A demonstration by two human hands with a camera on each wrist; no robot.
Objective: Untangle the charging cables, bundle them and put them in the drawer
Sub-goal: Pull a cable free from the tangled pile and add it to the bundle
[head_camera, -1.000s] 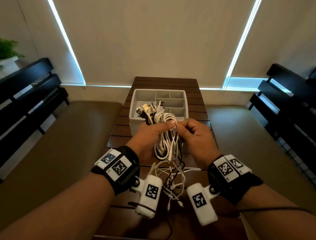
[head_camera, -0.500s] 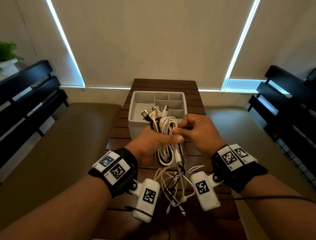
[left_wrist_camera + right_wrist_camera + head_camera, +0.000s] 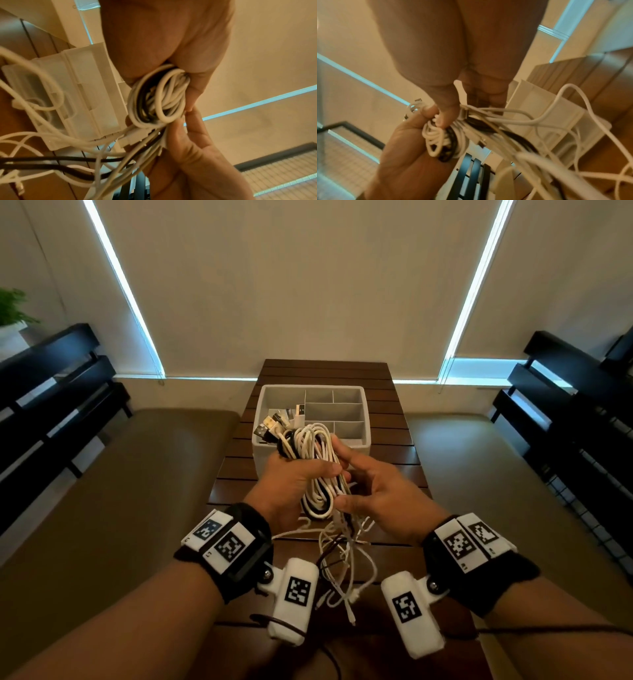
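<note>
A coil of white and black charging cables [image 3: 317, 463] is held above the table, just in front of the white divided drawer box [image 3: 346, 402]. My left hand [image 3: 289, 479] grips the coil round its middle, thumb across the front. Several USB plugs [image 3: 274, 426] stick out at its upper left. My right hand [image 3: 373, 491] pinches the loose strands just under the coil, index finger raised against the coil's right side. The loose cable ends [image 3: 339, 570] hang tangled down to the table. The left wrist view shows the coil [image 3: 159, 97] in my left hand [image 3: 163, 40].
The drawer box stands on a dark slatted wooden table [image 3: 394, 460]; its right-hand compartments [image 3: 334, 409] hold nothing. Brown cushioned benches [image 3: 120, 474] flank the table, with black slatted backrests [image 3: 51, 378] on both sides. A potted plant [image 3: 13, 309] is far left.
My right hand has come down from the top of the coil to the strands below it. The left hand has kept its hold and lifted the coil slightly toward the box.
</note>
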